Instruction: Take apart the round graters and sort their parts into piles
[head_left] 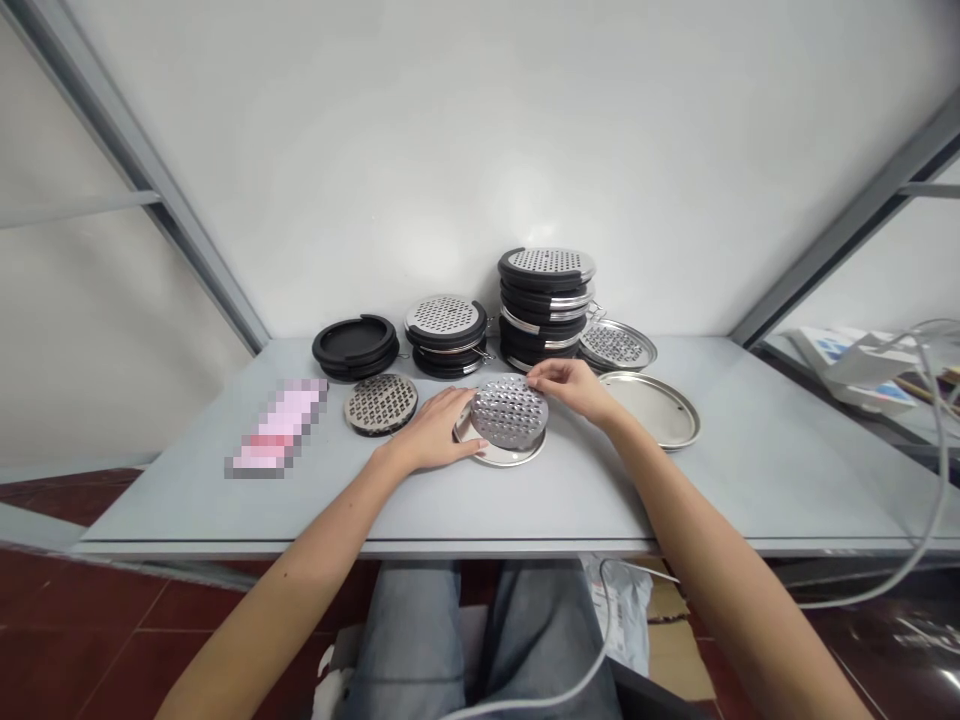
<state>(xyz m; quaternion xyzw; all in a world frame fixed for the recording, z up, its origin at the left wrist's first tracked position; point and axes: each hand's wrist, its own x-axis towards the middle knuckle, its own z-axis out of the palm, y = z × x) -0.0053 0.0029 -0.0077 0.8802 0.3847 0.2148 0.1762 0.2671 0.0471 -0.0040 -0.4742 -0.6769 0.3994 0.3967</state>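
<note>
A perforated round metal grater disc (510, 412) lies tilted over a shallow round metal plate (508, 457) in the middle of the table. My right hand (574, 388) pinches the disc at its upper right edge. My left hand (435, 430) holds the plate's left rim, with the thumb along the front and the fingers behind. Left of that hand lies a darker perforated disc (381, 403). A larger shallow metal plate (656, 410) sits beyond my right forearm.
Along the back stand a black ring-shaped piece (356, 342), a short stack of black-rimmed graters (448, 335) and a taller one (546, 310). Another metal grater plate (619, 344) leans beside it. A blurred pink item (279, 425) lies left; a white cable (937, 470) hangs right.
</note>
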